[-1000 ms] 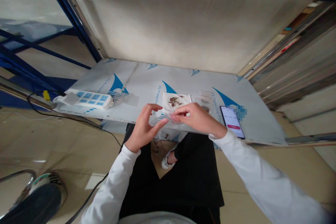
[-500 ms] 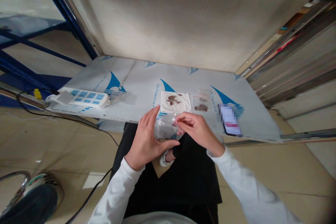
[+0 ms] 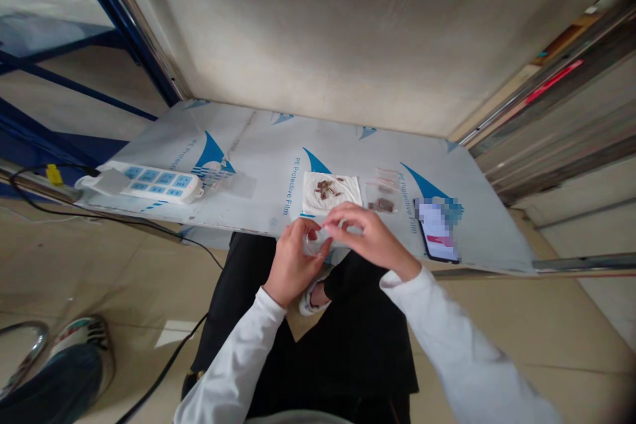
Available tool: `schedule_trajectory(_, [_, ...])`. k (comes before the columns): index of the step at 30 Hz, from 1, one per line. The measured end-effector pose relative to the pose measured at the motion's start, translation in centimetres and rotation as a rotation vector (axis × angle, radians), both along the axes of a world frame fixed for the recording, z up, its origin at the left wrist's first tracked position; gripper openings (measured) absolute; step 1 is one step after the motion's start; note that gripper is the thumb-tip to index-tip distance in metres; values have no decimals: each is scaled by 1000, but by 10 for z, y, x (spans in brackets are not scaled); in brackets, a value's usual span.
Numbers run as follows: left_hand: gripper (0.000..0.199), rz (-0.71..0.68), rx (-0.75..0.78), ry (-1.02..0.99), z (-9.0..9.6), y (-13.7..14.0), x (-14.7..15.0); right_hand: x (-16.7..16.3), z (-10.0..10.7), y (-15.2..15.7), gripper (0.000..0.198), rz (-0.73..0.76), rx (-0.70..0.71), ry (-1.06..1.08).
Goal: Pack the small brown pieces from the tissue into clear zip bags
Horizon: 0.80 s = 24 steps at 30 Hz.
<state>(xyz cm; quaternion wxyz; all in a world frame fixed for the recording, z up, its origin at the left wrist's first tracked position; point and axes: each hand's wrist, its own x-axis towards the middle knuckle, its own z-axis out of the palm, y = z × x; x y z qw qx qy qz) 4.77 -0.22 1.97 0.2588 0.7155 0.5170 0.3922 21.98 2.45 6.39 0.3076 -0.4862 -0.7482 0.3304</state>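
Note:
My left hand [image 3: 292,262] and my right hand [image 3: 366,236] meet at the near edge of the table [image 3: 258,146], both pinching a small clear plastic bag [image 3: 318,245] between the fingertips. Just beyond the hands lies a white cloth [image 3: 332,191] with several small brown pieces on it. To its right rests a small clear bag with brown pieces [image 3: 381,202] inside.
A phone [image 3: 437,237] lies at the right near the table edge. A white and blue power strip [image 3: 149,183] sits at the left end, its black cable running down to the floor. Another person's shoe [image 3: 74,358] shows at the lower left.
My left hand has closed in from an open flat pose to pinch the clear bag together with my right hand. Both hands have moved slightly back toward the table edge.

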Motion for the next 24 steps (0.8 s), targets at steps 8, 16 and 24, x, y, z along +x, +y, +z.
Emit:
schedule_trajectory(8, [18,54,-41,18,-17,3,-9,3,-85,101,23,-269,33,-372])
schedule_trajectory(16, [18,28,-55,35,-21,11,-14,-2,-92,106,18,-279,17,-492])
schedule_trajectory(24, [20,40,-41,-16,-25,38,-9,4,-95,112,17,-403,-9,-486])
